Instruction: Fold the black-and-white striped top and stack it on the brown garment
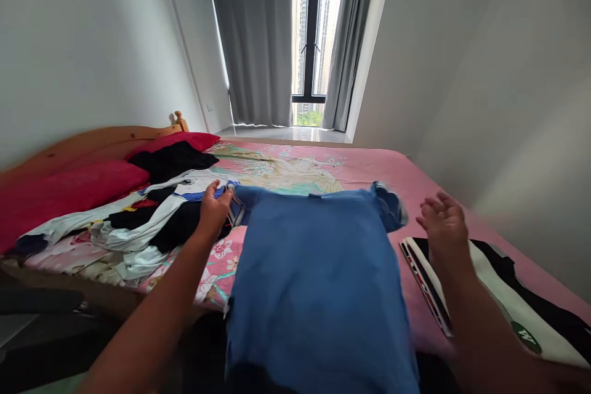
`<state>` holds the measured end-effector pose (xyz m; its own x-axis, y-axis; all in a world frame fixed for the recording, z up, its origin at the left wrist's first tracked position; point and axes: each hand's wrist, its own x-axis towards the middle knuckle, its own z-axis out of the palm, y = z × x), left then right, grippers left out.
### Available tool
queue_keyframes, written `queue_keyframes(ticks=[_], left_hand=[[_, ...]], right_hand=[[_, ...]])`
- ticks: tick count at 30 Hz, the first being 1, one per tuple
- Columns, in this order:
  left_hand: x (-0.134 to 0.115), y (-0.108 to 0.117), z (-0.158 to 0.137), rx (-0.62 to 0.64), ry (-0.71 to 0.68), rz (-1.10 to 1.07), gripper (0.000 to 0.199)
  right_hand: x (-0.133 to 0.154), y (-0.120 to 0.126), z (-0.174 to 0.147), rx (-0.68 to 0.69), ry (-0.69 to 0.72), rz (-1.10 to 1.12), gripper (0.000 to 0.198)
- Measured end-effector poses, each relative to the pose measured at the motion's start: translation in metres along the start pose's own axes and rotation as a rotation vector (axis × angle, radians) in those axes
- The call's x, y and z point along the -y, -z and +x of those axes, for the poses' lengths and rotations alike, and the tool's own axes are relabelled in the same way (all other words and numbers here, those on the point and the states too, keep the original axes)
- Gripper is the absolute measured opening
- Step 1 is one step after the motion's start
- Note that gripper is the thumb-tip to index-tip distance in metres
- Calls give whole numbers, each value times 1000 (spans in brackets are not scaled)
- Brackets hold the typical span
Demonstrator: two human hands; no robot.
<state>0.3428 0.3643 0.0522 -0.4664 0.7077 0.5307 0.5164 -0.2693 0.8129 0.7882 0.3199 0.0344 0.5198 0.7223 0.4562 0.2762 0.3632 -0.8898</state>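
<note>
A blue T-shirt [318,271] is spread before me, its collar end toward the bed and its lower part reaching the bottom of the view. My left hand [216,206] is closed at the edge of the left sleeve, pinching it. Off to the right, my right hand [442,221] is open with fingers apart, a short gap away from the shirt's right sleeve [390,206]. Beneath my right forearm lies a stack of folded clothes [427,283], and a cream and black garment [498,277] with a green round patch is beside it.
A loose heap of white, black and blue clothes [148,221] covers the bed's left side, near red pillows [96,188] and a wooden headboard [101,135]. The bed [369,166] has a pink floral sheet. Grey curtains [258,43] flank a window at the back.
</note>
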Motion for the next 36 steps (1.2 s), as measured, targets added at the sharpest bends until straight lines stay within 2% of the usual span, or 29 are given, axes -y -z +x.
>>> queue_keyframes(ticks=[2,3,5,7,8,9,11,12,14,17,19,22,26,28,30,32,35,36], left_hand=[[27,-15,-32,168,1,13,44],[39,-17,-56,255,-41,41,41],[64,-14,-112,395,-132,121,33],[88,-1,-167,529,-198,205,29],[100,7,-190,591,-232,250,27],[112,15,-210,649,-274,293,28],[132,26,-237,715,-377,363,35],[140,28,-246,712,-420,389,39],[150,25,-257,628,-454,423,41],[149,11,-263,428,-404,442,31],[145,3,-265,373,-380,437,30],[138,3,-262,400,-345,399,24],[127,12,-252,446,-173,287,22],[116,15,-246,441,-99,232,24],[103,16,-239,425,-81,217,25],[90,13,-233,412,-103,240,24],[74,6,-226,412,-159,288,25],[69,3,-224,417,-176,296,26]], right_hand=[[-45,-3,-22,87,-65,-72,52],[-72,1,-42,194,-104,-155,47],[-125,16,-91,252,-106,-336,43],[-170,35,-143,299,2,-475,39],[-185,44,-166,325,129,-528,36],[-196,51,-185,365,227,-580,34],[-206,58,-211,326,345,-671,34],[-206,58,-217,293,365,-708,34],[-202,55,-221,234,381,-760,35],[-197,49,-219,216,419,-791,35],[-198,49,-219,221,435,-794,36],[-201,55,-220,253,420,-768,38],[-199,62,-222,292,336,-686,38],[-189,59,-227,267,282,-640,38],[-170,51,-239,263,256,-575,35],[-143,35,-256,376,294,-479,31],[-97,-4,-283,769,422,-326,40],[-84,-20,-289,855,446,-299,44]])
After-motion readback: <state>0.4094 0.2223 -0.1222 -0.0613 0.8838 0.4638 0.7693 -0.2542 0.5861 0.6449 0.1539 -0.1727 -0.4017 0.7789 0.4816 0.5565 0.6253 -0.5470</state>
